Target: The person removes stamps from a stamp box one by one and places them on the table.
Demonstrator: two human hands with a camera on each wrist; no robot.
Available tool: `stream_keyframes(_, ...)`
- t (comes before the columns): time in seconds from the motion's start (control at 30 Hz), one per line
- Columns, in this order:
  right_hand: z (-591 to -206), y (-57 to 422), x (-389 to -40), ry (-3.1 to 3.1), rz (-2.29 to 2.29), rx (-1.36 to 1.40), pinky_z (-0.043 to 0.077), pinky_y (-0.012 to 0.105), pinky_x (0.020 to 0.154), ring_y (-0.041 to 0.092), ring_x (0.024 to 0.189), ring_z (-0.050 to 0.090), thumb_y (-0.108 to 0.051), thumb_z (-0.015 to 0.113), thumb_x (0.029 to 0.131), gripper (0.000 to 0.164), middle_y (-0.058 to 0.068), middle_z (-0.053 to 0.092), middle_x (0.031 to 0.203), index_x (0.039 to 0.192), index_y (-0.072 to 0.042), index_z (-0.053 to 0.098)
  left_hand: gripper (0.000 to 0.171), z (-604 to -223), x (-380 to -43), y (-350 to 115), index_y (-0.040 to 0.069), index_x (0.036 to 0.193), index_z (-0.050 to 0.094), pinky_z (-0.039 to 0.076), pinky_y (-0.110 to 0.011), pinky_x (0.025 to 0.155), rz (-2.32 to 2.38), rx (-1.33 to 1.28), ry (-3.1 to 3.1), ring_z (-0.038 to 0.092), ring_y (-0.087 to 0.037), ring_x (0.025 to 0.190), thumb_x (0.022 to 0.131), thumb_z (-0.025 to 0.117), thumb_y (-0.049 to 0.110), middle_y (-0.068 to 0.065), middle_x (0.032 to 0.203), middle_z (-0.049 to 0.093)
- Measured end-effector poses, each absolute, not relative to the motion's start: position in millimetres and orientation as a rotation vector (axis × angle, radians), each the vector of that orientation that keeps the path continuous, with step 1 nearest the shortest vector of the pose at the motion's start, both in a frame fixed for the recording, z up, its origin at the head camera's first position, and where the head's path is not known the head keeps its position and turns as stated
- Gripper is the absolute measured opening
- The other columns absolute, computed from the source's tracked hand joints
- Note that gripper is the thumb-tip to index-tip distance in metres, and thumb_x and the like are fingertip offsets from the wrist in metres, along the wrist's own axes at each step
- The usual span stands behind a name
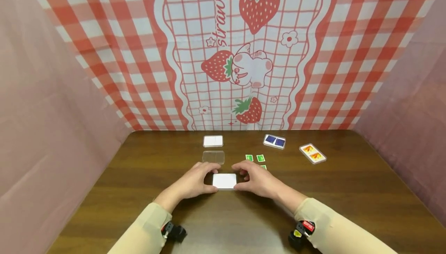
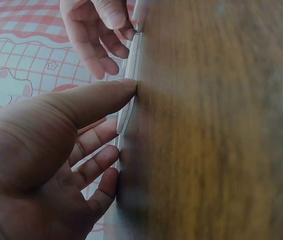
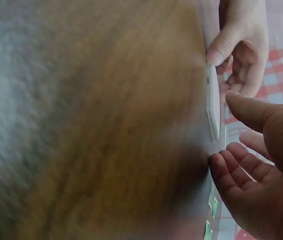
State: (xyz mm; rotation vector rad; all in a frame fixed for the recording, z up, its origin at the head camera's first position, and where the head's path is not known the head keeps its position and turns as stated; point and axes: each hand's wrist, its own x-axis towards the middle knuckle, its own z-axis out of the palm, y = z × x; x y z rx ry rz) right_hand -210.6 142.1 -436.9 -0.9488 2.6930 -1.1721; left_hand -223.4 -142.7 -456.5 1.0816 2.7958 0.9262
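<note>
A left hand [image 1: 193, 181] pinches a white case [image 1: 224, 181] between thumb and fingers, likely steadying it, as a right hand [image 1: 259, 180] (fingers loosely parted, holding nothing) flanks it.

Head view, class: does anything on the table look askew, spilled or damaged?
Yes, two things look askew: the orange case and, less so, the blue case. Both slant against the table's back edge, while the front white case lies square. I see no spill or damage.
</note>
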Motion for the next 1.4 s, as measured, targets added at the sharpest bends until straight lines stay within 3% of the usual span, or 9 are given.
stream_keyframes(0.13, -439.7, 139.1, -207.5, 2.700, -1.136, -0.960, 0.061, 0.038, 0.093, 0.030, 0.112, 0.067, -0.017, 0.094, 0.091, 0.059, 0.017, 0.069, 0.132, 0.139, 0.005, 0.068, 0.063, -446.6, -217.4, -140.8, 0.003, 0.147, 0.065, 0.049, -0.056, 0.108, 0.926, 1.021, 2.774, 0.059, -0.036, 0.126, 0.093, 0.092, 0.022, -0.008, 0.130, 0.072)
stream_keyframes(0.37, -442.4, 133.7, -207.6, 2.752, -1.062, -0.983, 0.059, 0.038, 0.093, 0.027, 0.109, 0.067, -0.017, 0.095, 0.089, 0.060, 0.015, 0.071, 0.128, 0.139, 0.005, 0.069, 0.062, -455.5, -222.6, -145.0, 0.005, 0.147, 0.064, 0.051, -0.051, 0.105, 0.932, 1.091, 2.797, 0.059, -0.032, 0.124, 0.095, 0.090, 0.028, -0.005, 0.129, 0.072)
stream_keyframes(0.5, -444.5, 130.9, -208.6, 2.769, -1.040, -0.984, 0.058, 0.038, 0.094, 0.027, 0.108, 0.067, -0.016, 0.095, 0.088, 0.059, 0.013, 0.072, 0.125, 0.137, 0.004, 0.070, 0.063, -444.4, -217.3, -141.4, 0.003, 0.146, 0.065, 0.049, -0.057, 0.109, 0.923, 1.016, 2.775, 0.059, -0.035, 0.127, 0.093, 0.092, 0.023, -0.010, 0.133, 0.071)
stream_keyframes(1.03, -446.1, 131.8, -209.8, 2.822, -1.018, -0.978, 0.058, 0.037, 0.093, 0.025, 0.107, 0.068, -0.014, 0.095, 0.088, 0.054, 0.011, 0.073, 0.124, 0.135, 0.002, 0.072, 0.058, -436.3, -227.5, -155.8, 0.009, 0.150, 0.064, 0.057, -0.048, 0.099, 0.994, 0.890, 2.788, 0.067, -0.028, 0.120, 0.099, 0.087, 0.022, -0.009, 0.147, 0.061)
stream_keyframes(1.4, -447.7, 131.6, -209.0, 2.831, -1.029, -0.992, 0.058, 0.037, 0.093, 0.024, 0.107, 0.068, -0.015, 0.095, 0.088, 0.053, 0.009, 0.074, 0.123, 0.134, 0.000, 0.073, 0.062, -427.5, -250.2, -161.8, 0.006, 0.152, 0.063, 0.040, -0.062, 0.122, 0.808, 0.866, 2.926, 0.047, -0.043, 0.149, 0.098, 0.088, 0.022, -0.016, 0.157, 0.058)
